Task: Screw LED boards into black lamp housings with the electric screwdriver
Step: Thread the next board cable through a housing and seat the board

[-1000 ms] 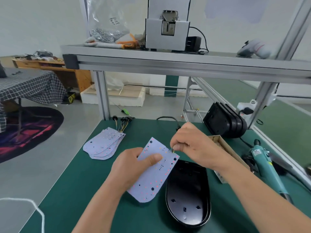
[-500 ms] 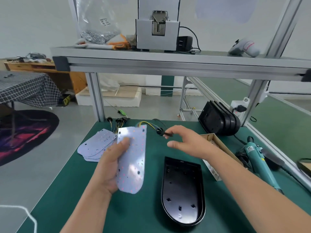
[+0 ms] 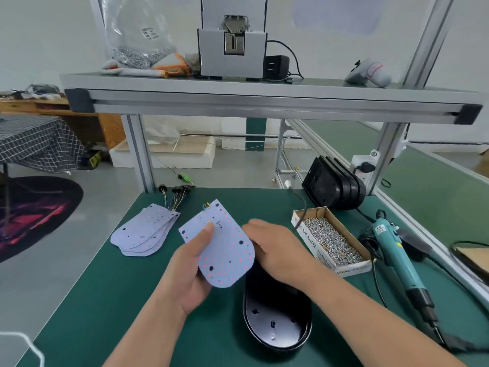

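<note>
Head view: left hand (image 3: 188, 274) grips LED board (image 3: 225, 250) over black housing (image 3: 275, 321) on green mat (image 3: 105, 300); right hand (image 3: 277, 250) beside it, grip hidden; grey floor (image 3: 39, 274) left of housing.

place: assembly workshop
bench: green-matted aluminium-frame workbench (image 3: 105, 300)
on bench: cardboard box of silver screws (image 3: 313, 246), teal electric screwdriver (image 3: 391, 247)

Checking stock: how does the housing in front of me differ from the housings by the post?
The front housing lies flat, open side up, alone; the back housings stand on edge, stacked together. The right hand is over the front housing's far end; no hand is near the back housings. Both are black, round-ended.
</note>
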`<action>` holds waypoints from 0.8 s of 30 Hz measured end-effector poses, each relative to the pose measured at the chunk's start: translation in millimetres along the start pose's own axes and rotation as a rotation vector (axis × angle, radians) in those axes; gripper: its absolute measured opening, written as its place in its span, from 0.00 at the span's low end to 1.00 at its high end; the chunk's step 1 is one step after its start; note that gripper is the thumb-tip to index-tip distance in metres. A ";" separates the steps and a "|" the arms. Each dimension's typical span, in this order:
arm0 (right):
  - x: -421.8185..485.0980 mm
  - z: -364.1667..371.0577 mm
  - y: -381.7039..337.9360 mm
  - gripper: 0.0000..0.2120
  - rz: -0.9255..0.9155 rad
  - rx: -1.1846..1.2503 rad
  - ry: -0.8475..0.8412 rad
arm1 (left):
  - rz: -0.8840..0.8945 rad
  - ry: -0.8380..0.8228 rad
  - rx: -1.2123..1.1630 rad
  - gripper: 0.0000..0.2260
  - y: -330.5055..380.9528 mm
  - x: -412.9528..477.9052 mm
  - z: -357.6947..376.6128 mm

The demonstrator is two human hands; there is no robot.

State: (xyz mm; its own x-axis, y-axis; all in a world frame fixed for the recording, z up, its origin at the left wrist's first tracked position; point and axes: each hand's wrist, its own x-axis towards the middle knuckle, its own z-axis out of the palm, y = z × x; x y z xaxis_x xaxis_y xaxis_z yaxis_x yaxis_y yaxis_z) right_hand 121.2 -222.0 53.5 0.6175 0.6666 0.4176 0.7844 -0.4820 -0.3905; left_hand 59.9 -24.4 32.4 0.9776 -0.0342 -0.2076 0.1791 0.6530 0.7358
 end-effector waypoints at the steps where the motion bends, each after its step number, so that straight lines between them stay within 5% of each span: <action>1: -0.2 0.9 -2.8 0.04 0.018 0.047 0.029 | -0.023 0.009 0.022 0.22 -1.1 -0.7 1.5; 7: -3.0 3.1 -14.7 0.11 0.009 0.248 0.024 | -0.069 0.014 0.048 0.26 -2.5 -2.6 7.2; 15: -2.5 -22.0 29.5 0.09 -0.070 -0.092 -0.054 | -0.017 -0.021 -0.071 0.16 -1.0 -1.7 1.3; 19: 8.4 -28.3 82.7 0.10 0.193 -0.353 0.007 | 0.001 -0.048 -0.058 0.13 0.9 -5.5 2.6; 24: 14.6 -49.7 126.4 0.11 0.467 -0.284 0.082 | 0.050 -0.064 -0.045 0.13 5.6 -8.3 -2.2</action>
State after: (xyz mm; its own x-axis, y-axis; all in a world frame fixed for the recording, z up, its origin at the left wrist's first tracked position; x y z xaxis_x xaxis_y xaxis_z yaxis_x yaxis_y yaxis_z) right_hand 232.3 -301.4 51.0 0.8971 0.3046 0.3200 0.4045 -0.8576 -0.3175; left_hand 52.6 -18.8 36.9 0.9906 -0.0476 -0.1285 0.1257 0.6887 0.7141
